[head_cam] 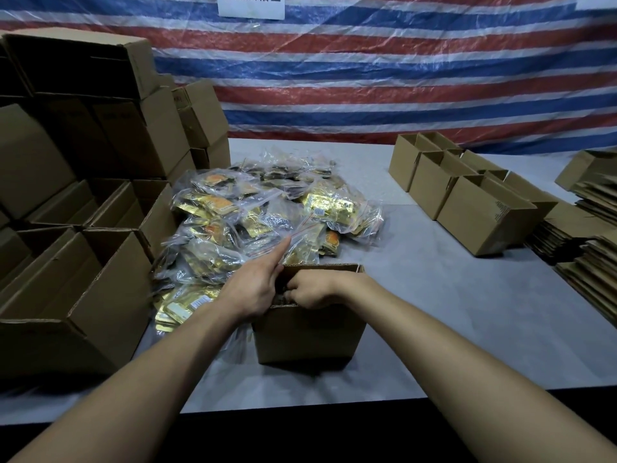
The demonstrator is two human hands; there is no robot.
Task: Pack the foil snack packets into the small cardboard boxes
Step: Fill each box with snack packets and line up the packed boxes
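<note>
Cardboard box [309, 332] hides both hands' [255, 289] grip; white wall sign [251, 5] unreadable.

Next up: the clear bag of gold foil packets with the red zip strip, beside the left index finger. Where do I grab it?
Probably pinch the clear bag of gold foil packets by its flat red-striped top edge, coming from above and the near side; that edge lies exposed atop the pile, just beyond the left hand.
</note>
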